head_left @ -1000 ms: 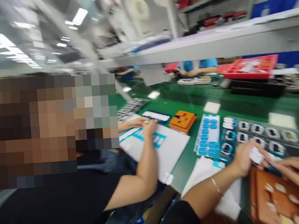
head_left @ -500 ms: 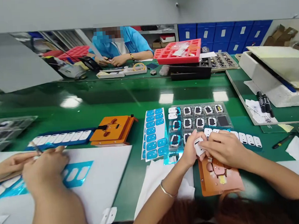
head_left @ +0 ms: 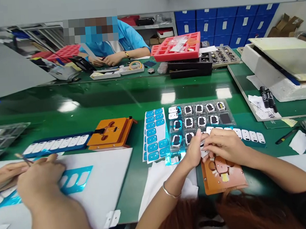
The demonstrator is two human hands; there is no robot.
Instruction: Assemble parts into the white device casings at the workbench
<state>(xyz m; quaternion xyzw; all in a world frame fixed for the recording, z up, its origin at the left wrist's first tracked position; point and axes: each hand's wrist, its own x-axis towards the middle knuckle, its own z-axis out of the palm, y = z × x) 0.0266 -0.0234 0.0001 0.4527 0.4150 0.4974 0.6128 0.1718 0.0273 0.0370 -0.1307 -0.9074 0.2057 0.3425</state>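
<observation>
A small white rounded cover (head_left: 204,153) is in my hands above an orange fixture plate (head_left: 224,177), mostly hidden by my fingers. My left hand (head_left: 194,150), with a silver bangle on its wrist, is closed round the cover's left side. From the right, my right hand (head_left: 225,145) bends over it with its fingers pinched together at the cover. Just beyond lies a clear tray (head_left: 228,105) of white-framed parts with dark centres. A blue strip holding white covers (head_left: 245,135) runs behind my right hand. Left of the tray are sheets of blue film pieces (head_left: 151,133).
At the left, a co-worker's hands (head_left: 39,174) work over a white board (head_left: 108,187) with blue film. An orange fixture (head_left: 111,133) stands behind the board. White cloth (head_left: 158,184) lies beside my left forearm. Markers (head_left: 267,97) and a foam box (head_left: 276,81) are at the right.
My right fingers have curled further over the white cover, which now shows less. The view has shifted slightly. The co-worker's tool has tilted up.
</observation>
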